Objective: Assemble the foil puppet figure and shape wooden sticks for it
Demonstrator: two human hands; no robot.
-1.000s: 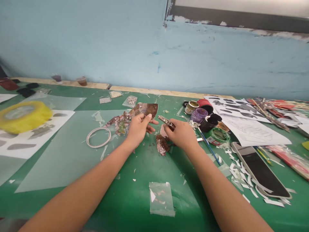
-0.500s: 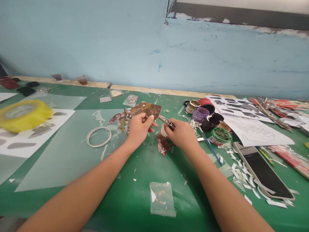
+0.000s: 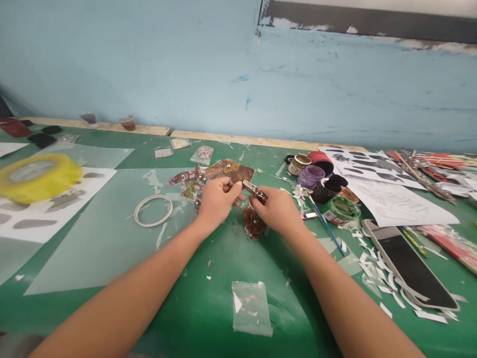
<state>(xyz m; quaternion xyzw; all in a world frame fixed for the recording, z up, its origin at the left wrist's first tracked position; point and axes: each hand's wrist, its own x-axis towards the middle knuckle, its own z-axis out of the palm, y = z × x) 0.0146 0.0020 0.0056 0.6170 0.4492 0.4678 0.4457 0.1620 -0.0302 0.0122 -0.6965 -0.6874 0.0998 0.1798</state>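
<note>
A brown, painted sheet piece (image 3: 234, 170) with several small round beads on it is pinched in my left hand (image 3: 218, 201). To its left a ragged pink-and-green part (image 3: 188, 181) sticks out; my hand covers whatever joins them. My right hand (image 3: 278, 206) is closed around a small silver metal tool, like a nail clipper or hole punch (image 3: 255, 190). The tool's front end comes close to my left fingertips; whether they touch I cannot tell. Below my right hand a crumpled brown piece (image 3: 254, 223) lies on the green table, partly covered.
Open paint jars (image 3: 341, 209) stand to the right, beside a blue brush (image 3: 328, 226), paper scraps and a phone (image 3: 410, 263). On the left lie a white ring (image 3: 153, 197), translucent sheets (image 3: 93, 238) and a yellow tape roll (image 3: 65, 174). Bead bags (image 3: 203, 155) lie behind.
The brown sheet piece has tipped lower and flatter in my left hand, and its beads show more. My right hand with the metal tool has shifted slightly left, closer to my left fingers.
</note>
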